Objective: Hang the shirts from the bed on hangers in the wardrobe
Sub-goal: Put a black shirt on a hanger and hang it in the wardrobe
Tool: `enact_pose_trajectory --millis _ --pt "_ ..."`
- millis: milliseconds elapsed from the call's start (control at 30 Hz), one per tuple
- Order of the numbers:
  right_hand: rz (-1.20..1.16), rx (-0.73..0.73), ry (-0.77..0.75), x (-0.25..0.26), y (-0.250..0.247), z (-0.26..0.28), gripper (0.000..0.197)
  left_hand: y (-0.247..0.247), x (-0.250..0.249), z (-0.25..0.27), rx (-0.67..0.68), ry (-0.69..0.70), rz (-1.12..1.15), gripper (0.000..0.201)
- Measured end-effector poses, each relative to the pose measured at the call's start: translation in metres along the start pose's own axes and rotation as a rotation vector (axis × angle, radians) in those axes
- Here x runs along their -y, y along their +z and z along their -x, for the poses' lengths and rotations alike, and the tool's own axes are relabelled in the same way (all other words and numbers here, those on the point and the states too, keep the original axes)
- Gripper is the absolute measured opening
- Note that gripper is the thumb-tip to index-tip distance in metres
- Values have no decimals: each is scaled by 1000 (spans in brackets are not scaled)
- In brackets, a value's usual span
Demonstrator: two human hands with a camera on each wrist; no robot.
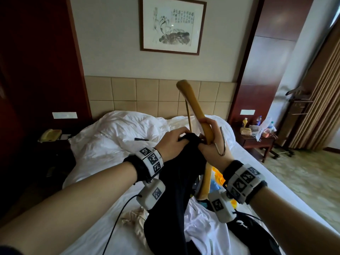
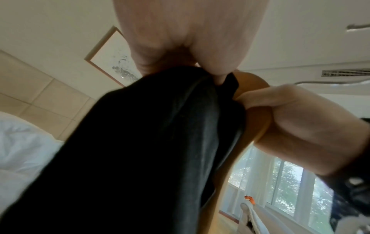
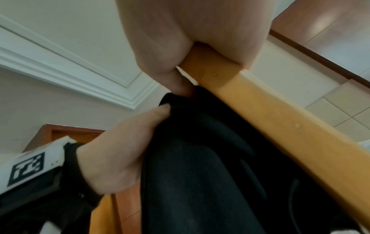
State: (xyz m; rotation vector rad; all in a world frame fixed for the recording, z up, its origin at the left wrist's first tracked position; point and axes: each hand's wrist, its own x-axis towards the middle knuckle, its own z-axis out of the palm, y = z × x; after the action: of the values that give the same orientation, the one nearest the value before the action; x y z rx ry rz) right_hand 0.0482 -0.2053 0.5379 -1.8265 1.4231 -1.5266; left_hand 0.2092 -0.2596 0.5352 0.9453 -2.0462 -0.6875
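Note:
Above the bed I hold a wooden hanger (image 1: 195, 107) tilted on end, its metal hook (image 1: 221, 142) curving over my right wrist. My right hand (image 1: 211, 137) grips the hanger's middle, seen close in the right wrist view as the hanger (image 3: 266, 114). A black shirt (image 1: 182, 173) hangs down from both hands. My left hand (image 1: 174, 138) pinches the bunched top of the black shirt (image 2: 152, 142) right beside the hanger (image 2: 258, 120). The lower arm of the hanger runs down behind the fabric. More clothes, white (image 1: 202, 221) and beige (image 1: 136, 218), lie on the bed.
The white bed (image 1: 103, 144) has a rumpled duvet, with a padded headboard (image 1: 147, 94) behind. A nightstand (image 1: 257, 137) with bottles stands at the right, a telephone (image 1: 49, 135) at the left. A valet stand (image 1: 298, 102) and curtains are at the far right.

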Motion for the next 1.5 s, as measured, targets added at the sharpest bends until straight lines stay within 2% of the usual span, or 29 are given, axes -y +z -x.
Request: enact_pose_trajectory --millis 100,167,267,333,433,467,500,533,567,633,733,833,900,967,1033,1133,1267,1333,1433,1500 --pt "-10 -3 0 12 5 -8 64 -8 3 9 84 -178 54 22" --pt "23 15 2 20 3 -13 64 -17 2 20 220 -323 101 30" --pt "67 43 4 30 -6 -17 64 -28 11 40 459 -361 74 24" --pt "-6 61 36 29 -9 -21 66 -31 17 47 507 -346 61 22" --pt "-79 91 106 18 -11 -26 71 -31 21 46 385 -362 120 10" --pt "-99 108 122 14 -13 -28 72 -32 21 45 313 -360 138 15" --pt "-122 122 131 11 -15 -30 73 -33 24 43 248 -342 137 29" --pt "-139 132 137 8 -18 -32 74 -34 26 42 217 -327 112 38" --pt "-142 134 142 6 -21 -34 75 -36 29 41 206 -318 92 39" --pt "-135 132 143 6 -26 -35 75 -36 30 41 238 -296 56 27" --pt "-137 170 129 11 -34 -36 74 -33 26 38 250 -232 34 19" --pt "-107 209 129 12 -38 -35 73 -35 27 31 222 -281 87 23" --pt "-33 158 117 12 -43 -35 71 -37 37 32 309 -304 27 24" --pt "46 101 101 8 -49 -34 73 -40 49 39 440 -309 -146 19" --pt "-6 52 126 3 -55 -34 71 -41 60 44 470 -334 -270 24" --pt "3 73 124 -2 -58 -34 68 -43 60 39 264 -317 -293 25" --pt "106 167 17 5 -48 -26 63 -33 27 28 61 -91 -242 18" --pt "78 201 -58 15 -38 -20 65 -23 9 22 29 -13 -163 10" --pt "95 234 -163 33 -25 -10 67 -12 -5 16 45 26 -13 17" --pt "20 288 -121 32 -18 -8 68 -11 -8 14 39 24 42 17"
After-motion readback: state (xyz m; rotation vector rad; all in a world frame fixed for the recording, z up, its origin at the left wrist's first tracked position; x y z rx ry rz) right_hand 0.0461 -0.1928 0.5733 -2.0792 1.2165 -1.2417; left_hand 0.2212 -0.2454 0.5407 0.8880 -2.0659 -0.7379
